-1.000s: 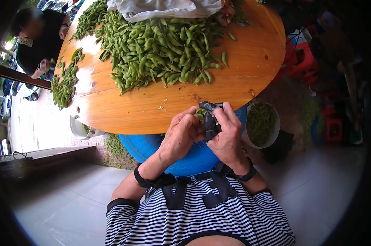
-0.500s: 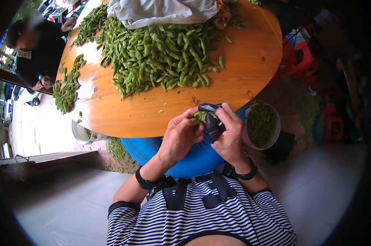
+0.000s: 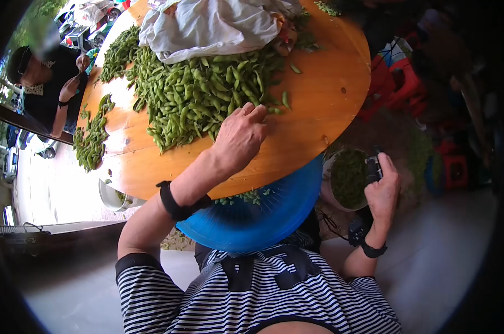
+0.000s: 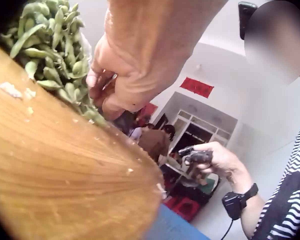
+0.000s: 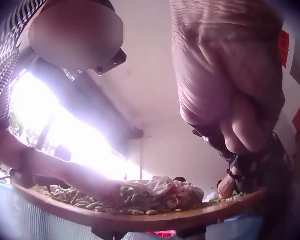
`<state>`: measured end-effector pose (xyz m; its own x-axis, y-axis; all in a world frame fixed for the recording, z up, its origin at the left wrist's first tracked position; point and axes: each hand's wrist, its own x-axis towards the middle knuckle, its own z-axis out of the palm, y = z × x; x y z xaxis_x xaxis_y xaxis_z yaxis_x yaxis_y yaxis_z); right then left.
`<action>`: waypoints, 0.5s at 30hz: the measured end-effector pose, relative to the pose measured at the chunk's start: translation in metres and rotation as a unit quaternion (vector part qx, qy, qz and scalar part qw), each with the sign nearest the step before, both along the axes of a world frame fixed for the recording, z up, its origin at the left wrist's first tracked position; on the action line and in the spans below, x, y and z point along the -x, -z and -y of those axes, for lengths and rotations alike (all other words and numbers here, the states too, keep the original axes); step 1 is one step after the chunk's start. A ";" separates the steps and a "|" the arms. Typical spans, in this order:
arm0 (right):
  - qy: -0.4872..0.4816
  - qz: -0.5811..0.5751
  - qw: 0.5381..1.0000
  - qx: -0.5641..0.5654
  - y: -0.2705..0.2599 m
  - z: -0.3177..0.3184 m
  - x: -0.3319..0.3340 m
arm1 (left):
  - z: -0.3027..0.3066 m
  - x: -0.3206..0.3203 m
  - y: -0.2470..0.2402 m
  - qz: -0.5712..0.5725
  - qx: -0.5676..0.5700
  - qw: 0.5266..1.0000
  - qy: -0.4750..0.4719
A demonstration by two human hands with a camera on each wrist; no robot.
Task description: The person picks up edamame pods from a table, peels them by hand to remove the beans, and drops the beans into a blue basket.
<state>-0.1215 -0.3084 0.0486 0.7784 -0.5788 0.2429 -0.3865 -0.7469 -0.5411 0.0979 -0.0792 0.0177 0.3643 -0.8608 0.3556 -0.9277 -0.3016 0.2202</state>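
A heap of green edamame pods [image 3: 185, 106] covers much of the wooden table [image 3: 313, 125]. My left hand [image 3: 241, 136] is at the heap's near right edge, its fingers bent down; in the left wrist view the left hand [image 4: 140, 55] hides what its fingertips touch, so I cannot tell whether they pinch a pod. Off the table to the right, my right hand [image 3: 383, 195] hovers beside a white bucket [image 3: 327, 192] of green pods or hulls. Black wraps [image 4: 200, 157] cover its thumb and index finger, which stand apart with nothing seen between them.
A blue basin [image 3: 252, 228] with shelled beans [image 3: 252, 197] sits under the table edge before me. White cloth [image 3: 202, 28] lies on the heap. A smaller pod pile [image 3: 90, 142] and another person [image 3: 52, 83] are at left. Red stools [image 3: 402, 83] stand at right.
My hands were together at the table edge, working on a green pod. Since then the left has moved forward to the heap and the right has swung out toward the bucket.
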 end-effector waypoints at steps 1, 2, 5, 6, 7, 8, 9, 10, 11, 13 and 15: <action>0.001 0.003 1.000 0.000 0.002 -0.001 -0.001 | 0.002 -0.004 0.007 0.003 0.000 1.000 0.001; -0.017 0.009 1.000 0.011 0.008 -0.001 -0.002 | 0.003 -0.009 0.015 0.010 -0.004 1.000 0.003; -0.067 0.048 0.997 -0.006 0.012 -0.017 -0.014 | 0.003 -0.007 0.016 -0.035 0.026 0.999 -0.008; -0.089 0.059 0.994 -0.027 0.009 -0.026 -0.019 | 0.002 -0.004 0.015 -0.089 0.064 0.994 -0.022; -0.112 0.070 0.990 -0.046 0.007 -0.034 -0.024 | 0.001 -0.001 0.014 -0.089 0.064 0.994 -0.022; -0.144 0.086 0.982 -0.091 0.008 -0.041 -0.029 | -0.001 0.002 0.014 -0.116 0.100 0.988 -0.033; -0.174 0.101 0.970 -0.136 0.009 -0.049 -0.034 | -0.004 0.006 0.013 -0.145 0.134 0.979 -0.043; -0.187 0.121 0.958 -0.178 0.011 -0.058 -0.040 | -0.006 0.014 0.011 -0.146 0.133 0.980 -0.040; -0.196 0.111 0.946 -0.233 0.014 -0.066 -0.043 | -0.010 0.024 0.008 -0.307 0.161 0.937 -0.037; -0.199 0.073 0.917 -0.337 0.013 -0.081 -0.052 | -0.017 0.044 0.001 -0.462 0.184 0.867 -0.034; -0.207 0.065 0.888 -0.406 0.014 -0.093 -0.057 | -0.023 0.063 -0.003 -0.713 0.239 0.657 -0.055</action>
